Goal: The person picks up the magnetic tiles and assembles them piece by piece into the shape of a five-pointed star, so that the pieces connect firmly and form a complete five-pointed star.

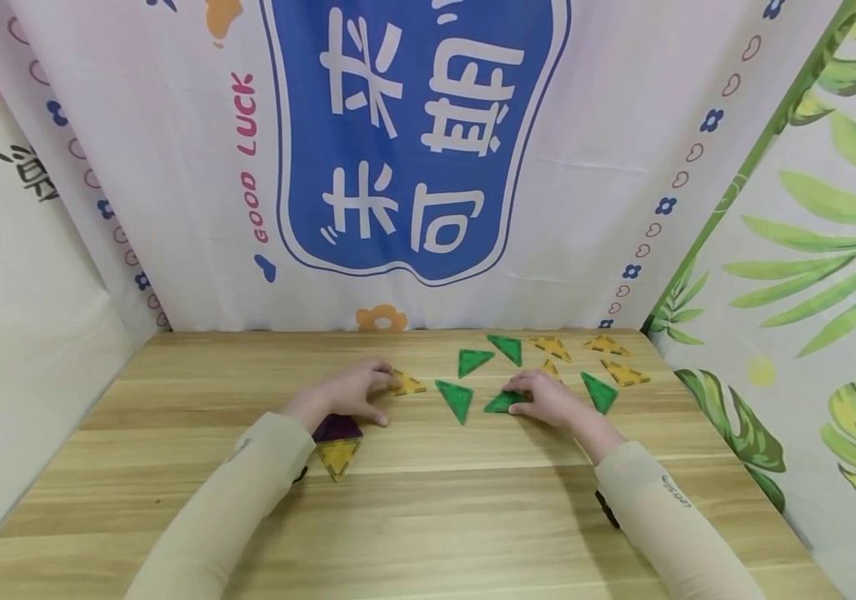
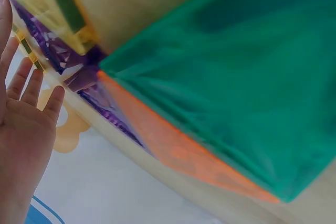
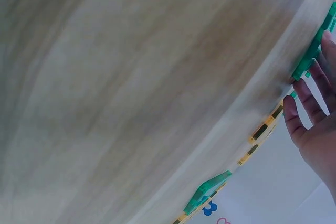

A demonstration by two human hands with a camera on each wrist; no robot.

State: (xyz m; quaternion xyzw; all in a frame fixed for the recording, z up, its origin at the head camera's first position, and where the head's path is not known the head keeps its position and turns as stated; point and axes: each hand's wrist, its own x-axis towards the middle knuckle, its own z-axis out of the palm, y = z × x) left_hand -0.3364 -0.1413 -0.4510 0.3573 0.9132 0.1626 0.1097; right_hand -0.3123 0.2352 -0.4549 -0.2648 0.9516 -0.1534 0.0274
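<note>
My left hand (image 1: 355,390) lies palm down, its fingertips right at a yellow triangular magnetic tile (image 1: 409,384); the left wrist view shows its fingers fairly straight. Under that wrist, a purple tile (image 1: 337,428) adjoins a yellow triangle (image 1: 338,456). Close to the left wrist camera are a large green tile (image 2: 226,82) and an orange tile (image 2: 184,153), hidden by the arm in the head view. My right hand (image 1: 543,398) pinches a green triangular tile (image 1: 503,404) between thumb and fingers at the table surface.
Between the hands lies a green triangle (image 1: 456,400). Several more green and yellow triangles, such as a green one (image 1: 598,392) and a yellow one (image 1: 625,372), are spread around and behind the right hand. A printed cloth (image 1: 210,208) hangs along the wooden table's (image 1: 435,517) back edge.
</note>
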